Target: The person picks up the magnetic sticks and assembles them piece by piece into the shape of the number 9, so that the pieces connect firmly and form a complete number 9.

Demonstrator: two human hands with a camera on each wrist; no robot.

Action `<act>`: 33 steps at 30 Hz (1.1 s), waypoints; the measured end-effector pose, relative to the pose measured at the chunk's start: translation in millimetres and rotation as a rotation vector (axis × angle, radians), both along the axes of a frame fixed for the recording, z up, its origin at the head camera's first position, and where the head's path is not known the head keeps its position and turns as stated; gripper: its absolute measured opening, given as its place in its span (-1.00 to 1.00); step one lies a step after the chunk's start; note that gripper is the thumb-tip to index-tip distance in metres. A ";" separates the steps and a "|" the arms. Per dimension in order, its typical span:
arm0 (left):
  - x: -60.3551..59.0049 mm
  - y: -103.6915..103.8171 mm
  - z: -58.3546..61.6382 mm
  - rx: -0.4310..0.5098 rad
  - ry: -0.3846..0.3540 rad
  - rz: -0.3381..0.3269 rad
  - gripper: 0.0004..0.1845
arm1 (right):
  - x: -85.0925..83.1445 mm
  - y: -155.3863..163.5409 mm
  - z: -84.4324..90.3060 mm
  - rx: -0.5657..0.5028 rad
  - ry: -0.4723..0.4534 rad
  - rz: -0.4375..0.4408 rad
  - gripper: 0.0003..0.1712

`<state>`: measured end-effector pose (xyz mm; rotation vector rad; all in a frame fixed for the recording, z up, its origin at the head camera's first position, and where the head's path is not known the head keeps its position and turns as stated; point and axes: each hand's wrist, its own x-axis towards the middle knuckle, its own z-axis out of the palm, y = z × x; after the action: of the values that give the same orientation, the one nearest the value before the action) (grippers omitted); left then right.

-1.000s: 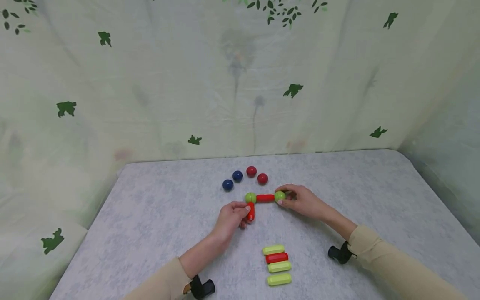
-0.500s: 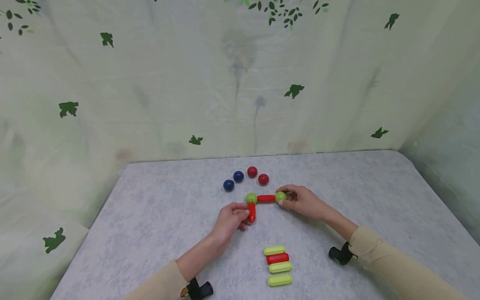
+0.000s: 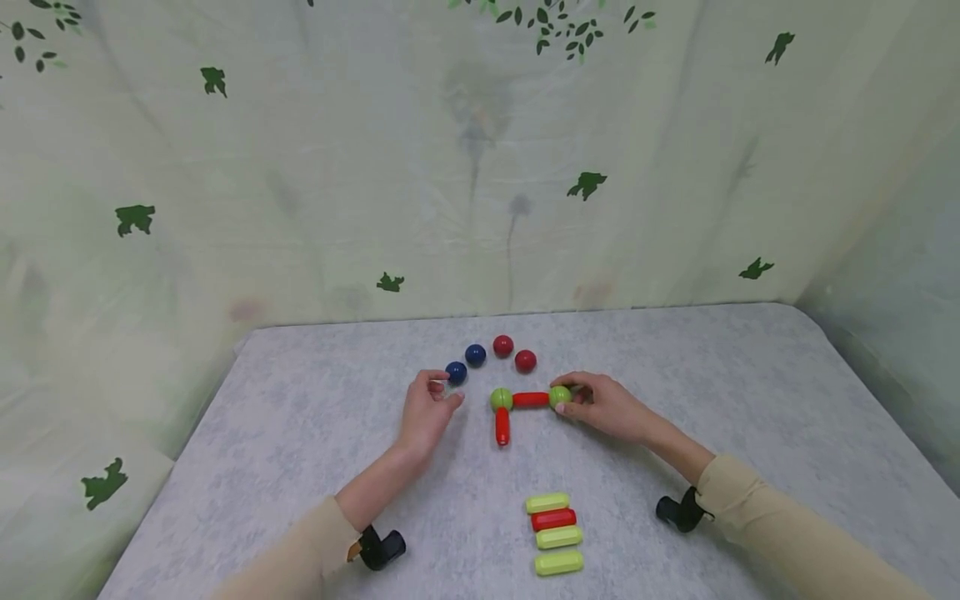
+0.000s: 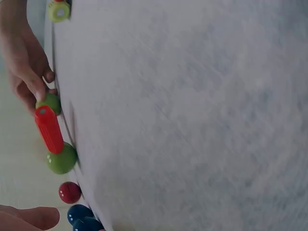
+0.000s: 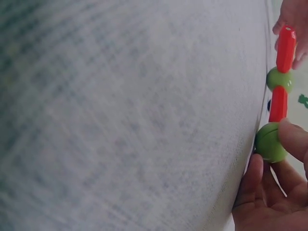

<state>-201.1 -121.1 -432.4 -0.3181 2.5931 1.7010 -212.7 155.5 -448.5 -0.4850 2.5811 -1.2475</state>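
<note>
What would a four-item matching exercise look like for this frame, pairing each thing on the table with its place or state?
Things:
1. right hand
2. left hand
3. red balls
4. stack of bars

Places or states:
A. lies nearest the person, between the two forearms
B. holds the green ball at the end of the red bar
C. lie free at the far side, right of the blue balls
D. hovers by a blue ball, fingers loosely curled, gripping nothing

Pairs: 1-B, 2-D, 3-C, 4-A
</note>
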 end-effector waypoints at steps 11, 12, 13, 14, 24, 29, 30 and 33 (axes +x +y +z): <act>-33.7 -21.1 -6.2 -0.220 0.055 -0.224 -0.44 | -1.4 -0.4 -5.3 0.001 -0.011 -0.005 -0.58; -35.2 -21.6 -6.3 -0.225 0.062 -0.238 -0.46 | -1.5 -0.4 -5.1 0.002 -0.013 -0.005 -0.58; -36.7 -22.2 -6.7 -0.232 0.070 -0.250 -0.48 | -1.5 -0.4 -4.8 0.001 -0.014 -0.006 -0.58; -37.6 -22.7 -6.8 -0.238 0.077 -0.260 -0.50 | -1.6 -0.5 -4.5 0.002 -0.016 -0.007 -0.58; -31.4 -26.5 -3.9 -0.263 0.100 -0.290 -0.59 | -0.9 -0.9 -1.3 -0.001 -0.011 -0.009 -0.58; -12.5 -21.1 -5.5 -0.224 0.114 -0.308 -0.59 | -0.8 -0.3 -1.9 -0.003 -0.008 -0.007 -0.58; -7.7 -19.2 -5.5 -0.213 0.109 -0.310 -0.59 | -0.9 -0.1 -2.1 -0.004 -0.008 -0.006 -0.58; 5.1 -14.0 -7.3 -0.195 0.096 -0.330 -0.60 | -0.8 0.5 -2.3 -0.006 -0.006 -0.006 -0.59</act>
<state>-196.0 -135.1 -439.7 0.1860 2.6946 1.3917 -213.5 156.0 -450.9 -0.4744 2.5760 -1.2569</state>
